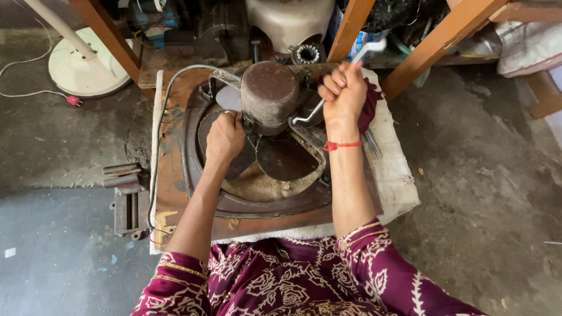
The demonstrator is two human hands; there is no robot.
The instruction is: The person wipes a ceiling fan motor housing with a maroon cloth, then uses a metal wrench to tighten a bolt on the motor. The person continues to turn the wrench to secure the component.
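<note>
The right hand [344, 92] is closed around a bent metal wrench [333, 88] at about 1 o'clock of the brown fan motor [269, 93]; the left hand [225, 136] grips a dark fan blade [246, 161] at 8 o'clock; the rusty round frame [246, 202] lies on a board on the floor, before the person's knees.

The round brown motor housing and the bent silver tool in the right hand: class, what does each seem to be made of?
Round brown motor housing: probably painted or rusted metal, dull, with worn patches. Bent silver tool, gripped by the right hand: likely bare steel, judging by its bright grey shine.
</note>
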